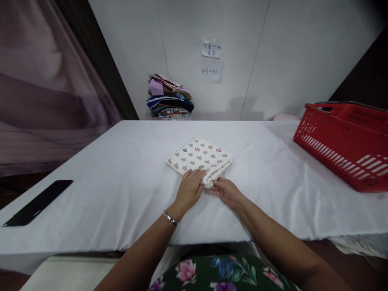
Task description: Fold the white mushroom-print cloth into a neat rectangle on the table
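Note:
A folded white cloth (198, 155) lies at the middle of the table, printed with grey mushroom-like shapes and a few blue, red and green ones. My left hand (190, 189) holds its near edge, fingers over the top and thumb low at the front. At the near right corner, my right hand (226, 193) pinches the loose layers between thumb and fingers. The layers along the right side stand slightly apart. A silver bracelet (170, 218) circles my left wrist.
A white-covered table (121, 194) spreads before me. On it, a red plastic basket (342, 141) stands at right and a black flat object (39, 203) lies at left. Several folded fabrics (170, 99) are stacked beyond the far edge, near two paper notes (211, 72) on the wall.

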`<action>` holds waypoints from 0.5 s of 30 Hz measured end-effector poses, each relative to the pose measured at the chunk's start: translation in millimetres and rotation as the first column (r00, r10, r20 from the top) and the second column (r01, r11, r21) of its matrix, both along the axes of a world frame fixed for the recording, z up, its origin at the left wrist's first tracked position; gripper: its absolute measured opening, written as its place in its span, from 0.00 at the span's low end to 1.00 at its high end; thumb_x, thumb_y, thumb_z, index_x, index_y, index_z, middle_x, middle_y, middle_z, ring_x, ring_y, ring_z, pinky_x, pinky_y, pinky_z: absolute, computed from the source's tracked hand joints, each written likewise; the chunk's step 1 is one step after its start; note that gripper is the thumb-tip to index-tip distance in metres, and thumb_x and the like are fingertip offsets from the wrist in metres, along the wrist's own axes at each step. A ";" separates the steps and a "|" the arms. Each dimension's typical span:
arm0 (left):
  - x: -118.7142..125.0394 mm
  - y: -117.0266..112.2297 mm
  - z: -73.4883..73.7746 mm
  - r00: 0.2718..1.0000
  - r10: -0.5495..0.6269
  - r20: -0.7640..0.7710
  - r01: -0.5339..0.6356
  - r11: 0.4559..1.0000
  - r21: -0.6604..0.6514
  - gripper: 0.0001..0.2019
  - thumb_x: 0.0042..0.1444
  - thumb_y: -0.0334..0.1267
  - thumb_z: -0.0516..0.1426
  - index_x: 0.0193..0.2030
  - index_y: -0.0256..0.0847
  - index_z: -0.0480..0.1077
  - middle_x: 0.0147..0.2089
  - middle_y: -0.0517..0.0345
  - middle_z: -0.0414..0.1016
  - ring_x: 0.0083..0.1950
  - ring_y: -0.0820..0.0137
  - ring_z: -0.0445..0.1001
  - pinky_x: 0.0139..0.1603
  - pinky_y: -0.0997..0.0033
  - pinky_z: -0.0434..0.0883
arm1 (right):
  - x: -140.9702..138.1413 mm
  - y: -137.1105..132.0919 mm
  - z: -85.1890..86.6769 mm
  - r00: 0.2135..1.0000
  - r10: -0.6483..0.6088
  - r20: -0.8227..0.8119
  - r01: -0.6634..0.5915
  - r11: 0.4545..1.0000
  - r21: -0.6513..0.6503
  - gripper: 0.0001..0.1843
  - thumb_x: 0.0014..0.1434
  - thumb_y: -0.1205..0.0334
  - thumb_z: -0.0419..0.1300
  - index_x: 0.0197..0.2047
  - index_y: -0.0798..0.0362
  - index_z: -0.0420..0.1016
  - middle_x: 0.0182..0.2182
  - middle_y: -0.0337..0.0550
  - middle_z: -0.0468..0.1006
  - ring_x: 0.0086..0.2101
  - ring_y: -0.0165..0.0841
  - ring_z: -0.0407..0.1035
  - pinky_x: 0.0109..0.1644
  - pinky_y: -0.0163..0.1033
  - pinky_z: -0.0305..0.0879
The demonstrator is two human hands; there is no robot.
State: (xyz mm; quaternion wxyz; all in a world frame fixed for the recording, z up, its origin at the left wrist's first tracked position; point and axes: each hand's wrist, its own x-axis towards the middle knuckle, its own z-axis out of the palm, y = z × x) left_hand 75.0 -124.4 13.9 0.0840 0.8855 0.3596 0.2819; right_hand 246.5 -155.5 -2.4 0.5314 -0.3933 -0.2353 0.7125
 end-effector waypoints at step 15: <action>3.0 0.9 -12.5 0.988 0.071 -0.139 -0.051 0.989 0.140 0.33 0.51 0.25 0.48 0.66 0.38 0.49 0.64 0.49 0.60 0.68 0.62 0.52 0.68 0.50 0.42 | 0.7 2.7 -7.4 0.999 0.032 0.035 -0.035 0.996 0.088 0.12 0.54 0.63 0.63 0.43 0.56 0.74 0.35 0.46 0.80 0.29 0.29 0.75 0.27 0.29 0.68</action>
